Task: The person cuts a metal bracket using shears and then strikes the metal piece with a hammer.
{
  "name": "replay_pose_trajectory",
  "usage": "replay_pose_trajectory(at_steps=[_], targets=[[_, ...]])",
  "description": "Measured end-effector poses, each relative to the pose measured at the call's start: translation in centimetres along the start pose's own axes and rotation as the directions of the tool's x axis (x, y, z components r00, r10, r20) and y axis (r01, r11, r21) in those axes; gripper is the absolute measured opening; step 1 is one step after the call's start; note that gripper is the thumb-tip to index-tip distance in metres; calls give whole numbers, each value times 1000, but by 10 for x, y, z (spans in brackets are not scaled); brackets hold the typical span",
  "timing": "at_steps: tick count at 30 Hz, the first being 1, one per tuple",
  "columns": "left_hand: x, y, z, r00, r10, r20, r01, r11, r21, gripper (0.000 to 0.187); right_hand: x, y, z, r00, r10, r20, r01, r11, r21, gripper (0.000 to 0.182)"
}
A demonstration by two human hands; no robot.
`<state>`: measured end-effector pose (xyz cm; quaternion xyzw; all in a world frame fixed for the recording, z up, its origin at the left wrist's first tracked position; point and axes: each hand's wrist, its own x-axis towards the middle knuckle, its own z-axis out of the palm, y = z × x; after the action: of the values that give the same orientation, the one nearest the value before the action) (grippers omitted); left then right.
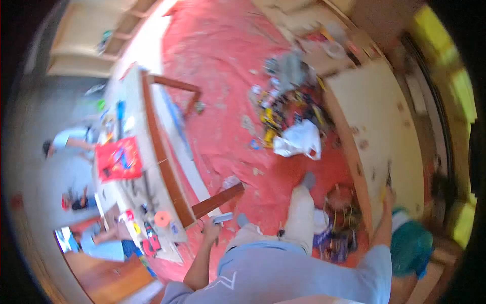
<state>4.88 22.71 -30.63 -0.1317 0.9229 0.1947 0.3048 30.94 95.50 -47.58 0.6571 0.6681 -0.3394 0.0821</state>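
Pale blue-white, a flat piece (223,218) sits in the left hand (211,231), fingers curled around it; the right hand (389,196) grips a thin dark tool (389,177) (too blurred to name) at the cream board (374,106).

The left fingers (211,231) look fuzzy, and they hide part of the pale thing (223,218) they hold, so I can't tell what it is. The right fingers (389,198) are blurry too, and the dark tool (389,176) there is too smeared to name. The big heap (291,109) is all a blur. The bottom edge cuts off the grey shirt (283,271). Many bits on the left bench (163,166) are too small to tell.
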Motion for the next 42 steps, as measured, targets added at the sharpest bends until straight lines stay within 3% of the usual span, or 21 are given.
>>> replay_pose_trajectory(at_steps=[2, 4, 5, 7, 8, 10, 12, 14, 16, 20, 21, 22, 23, 24, 26, 28, 30, 31, 34, 40, 42], targets=[[-12, 8, 2, 988, 123, -95, -135, 982, -132, 33, 13, 12, -6, 998, 37, 43, -42, 993, 111, 49], [-22, 14, 2, 926, 275, -257, -321, 935, -154, 37, 0, 14, 1, 986, -153, -72, 164, 966, 197, 44], [-27, 17, 2, 898, 299, -324, -377, 901, -215, 39, -58, -25, -6, 993, -94, -68, 111, 941, 320, 41], [-25, 1, -4, 878, 398, -267, -475, 794, -380, 36, -141, -78, -12, 976, -166, 144, 75, 868, 490, 36], [-32, 3, -17, 927, 339, -158, -373, 800, -471, 33, -168, -92, -4, 950, -209, 233, 43, 824, 565, 34], [-40, 1, -37, 938, 338, -68, -293, 677, -675, 31, -251, -137, 9, 765, -270, 585, -86, 857, 508, 27], [-47, -20, -54, 888, 445, -118, -358, 507, -784, 36, -362, -171, 51, 584, -513, 630, -54, 749, 660, 21], [-67, -45, -86, 818, 534, -212, -476, 422, -772, 43, -476, -204, 82, 397, -521, 756, -136, 781, 610, 16], [-99, -63, -129, 734, 578, -356, -613, 339, -713, 48, -555, -222, 113, -16, -542, 840, -286, 807, 516, 14], [-151, -129, -184, 573, 535, -620, -813, 467, -348, 46, -688, -242, 164, -170, -532, 830, -129, 847, 516, 21], [-166, -148, -204, 695, 568, -440, -716, 498, -488, 47, -709, -244, 172, -191, -552, 812, -26, 829, 558, 25], [-170, -165, -205, 674, 543, -501, -738, 451, -503, 42, -726, -253, 179, -226, -570, 790, 84, 797, 599, 30], [-172, -179, -203, 650, 504, -569, -760, 404, -510, 37, -741, -264, 182, -356, -551, 755, 257, 719, 645, 47], [-177, -195, -200, 628, 445, -638, -778, 363, -513, 33, -755, -271, 185, -359, -518, 777, 265, 741, 617, 48], [-216, -205, -222, 750, 387, -536, -652, 300, -696, 37, -788, -283, 191, -409, -404, 818, 293, 791, 537, 51], [-228, -211, -223, 537, 350, -768, -839, 324, -438, 41, -810, -301, 199, -597, -93, 797, 401, 825, 397, 74], [-228, -211, -209, 657, 275, -702, -752, 314, -580, 50, -819, -309, 204, -716, 161, 680, 459, 842, 285, 89], [-235, -202, -210, 690, 251, -679, -723, 273, -634, 53, -802, -312, 230, -743, 269, 612, 544, 775, 320, 104], [-252, -183, -217, 770, 157, -618, -638, 178, -749, 58, -821, -324, 218, -773, 332, 541, 562, 753, 341, 103], [-241, -194, -190, 669, 59, -741, -730, 241, -640, 57, -809, -329, 257, -812, 416, 410, 542, 797, 266, 93], [-261, -188, -197, 738, 37, -674, -668, 183, -722, 53, -802, -330, 265, -807, 412, 423, 570, 728, 380, 89]])
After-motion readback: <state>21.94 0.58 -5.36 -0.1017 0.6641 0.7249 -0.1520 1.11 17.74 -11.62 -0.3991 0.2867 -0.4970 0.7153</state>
